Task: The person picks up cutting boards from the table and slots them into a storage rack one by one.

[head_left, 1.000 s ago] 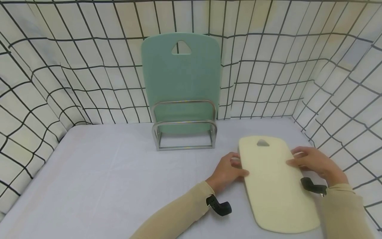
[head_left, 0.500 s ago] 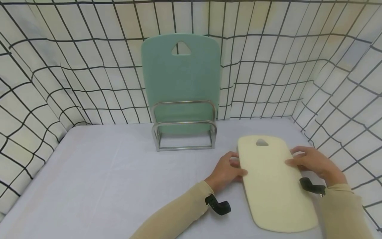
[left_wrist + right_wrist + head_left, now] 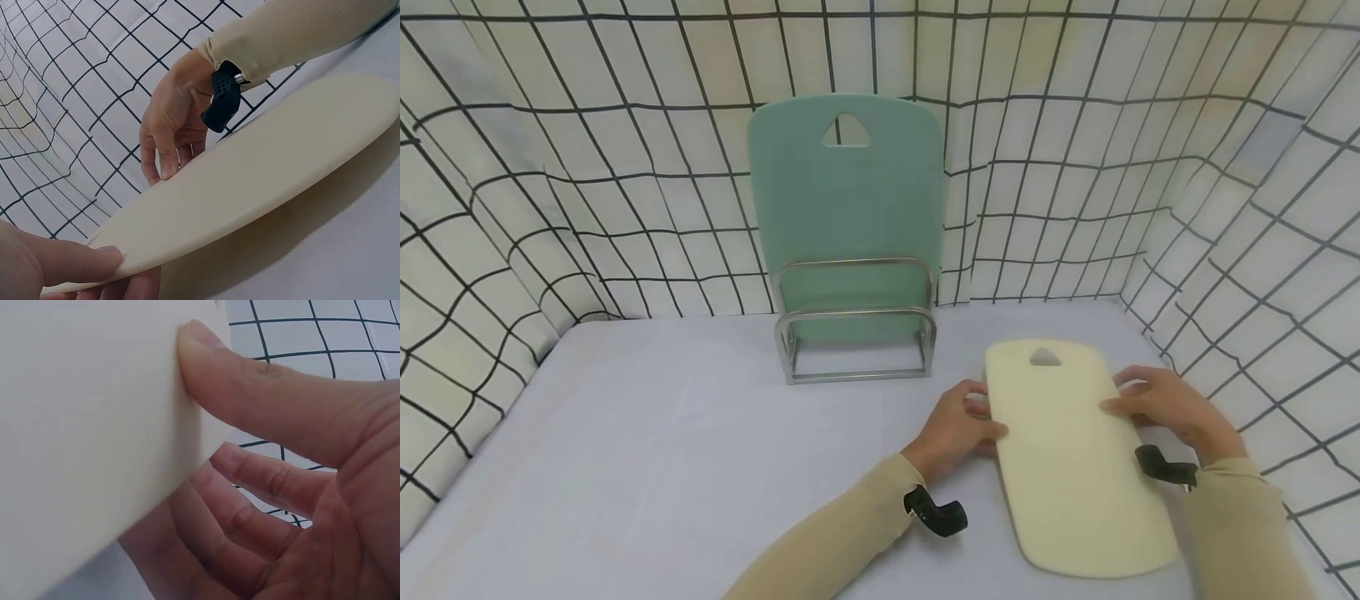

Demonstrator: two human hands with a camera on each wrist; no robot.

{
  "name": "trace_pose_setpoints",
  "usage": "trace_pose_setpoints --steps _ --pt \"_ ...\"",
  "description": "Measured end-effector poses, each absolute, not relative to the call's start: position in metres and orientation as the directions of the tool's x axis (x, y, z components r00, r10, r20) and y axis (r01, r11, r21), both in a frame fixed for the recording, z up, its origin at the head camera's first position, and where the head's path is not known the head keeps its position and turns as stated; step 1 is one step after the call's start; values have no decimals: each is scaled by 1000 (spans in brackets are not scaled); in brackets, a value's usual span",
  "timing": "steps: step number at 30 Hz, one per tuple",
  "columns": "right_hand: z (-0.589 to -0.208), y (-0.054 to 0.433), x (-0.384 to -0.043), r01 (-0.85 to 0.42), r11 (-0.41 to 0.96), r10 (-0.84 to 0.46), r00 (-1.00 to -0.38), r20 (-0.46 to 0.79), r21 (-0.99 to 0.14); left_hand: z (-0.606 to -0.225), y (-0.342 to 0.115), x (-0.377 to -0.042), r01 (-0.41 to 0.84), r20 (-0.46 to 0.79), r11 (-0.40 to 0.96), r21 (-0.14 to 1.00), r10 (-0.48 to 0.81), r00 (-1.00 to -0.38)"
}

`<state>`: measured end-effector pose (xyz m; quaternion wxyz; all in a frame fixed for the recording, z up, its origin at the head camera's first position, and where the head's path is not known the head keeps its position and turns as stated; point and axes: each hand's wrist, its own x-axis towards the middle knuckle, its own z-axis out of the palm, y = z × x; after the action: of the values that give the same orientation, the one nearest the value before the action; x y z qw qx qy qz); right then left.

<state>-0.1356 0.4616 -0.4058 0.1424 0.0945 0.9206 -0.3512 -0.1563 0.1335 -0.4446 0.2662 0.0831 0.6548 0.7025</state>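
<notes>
A cream cutting board (image 3: 1075, 467) with a small cut-out near its far end lies between my two hands at the right of the table. My left hand (image 3: 953, 429) pinches its left edge, thumb on top and fingers underneath. On the opposite edge my right hand (image 3: 1176, 408) grips it the same way. In the left wrist view the board (image 3: 250, 181) is raised at the near edge, with a shadow beneath it. The right wrist view shows the thumb (image 3: 219, 375) on the board's face and the fingertips behind it.
A green cutting board (image 3: 846, 200) stands upright in a metal wire rack (image 3: 857, 375) at the back middle. White cloth walls with a dark grid (image 3: 1052, 192) close off the back and both sides. A white cloth (image 3: 647, 467) covers the table.
The whole head view has shifted slightly, so the board, hands and rack all appear a little further left. Both hands keep the same hold on the cream cutting board.
</notes>
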Motion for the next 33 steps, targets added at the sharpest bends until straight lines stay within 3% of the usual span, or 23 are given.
trace_pose_setpoints --steps 33 --pt "-404 423 -139 230 710 27 -953 -301 -665 -439 96 -150 -248 -221 -4 969 444 -868"
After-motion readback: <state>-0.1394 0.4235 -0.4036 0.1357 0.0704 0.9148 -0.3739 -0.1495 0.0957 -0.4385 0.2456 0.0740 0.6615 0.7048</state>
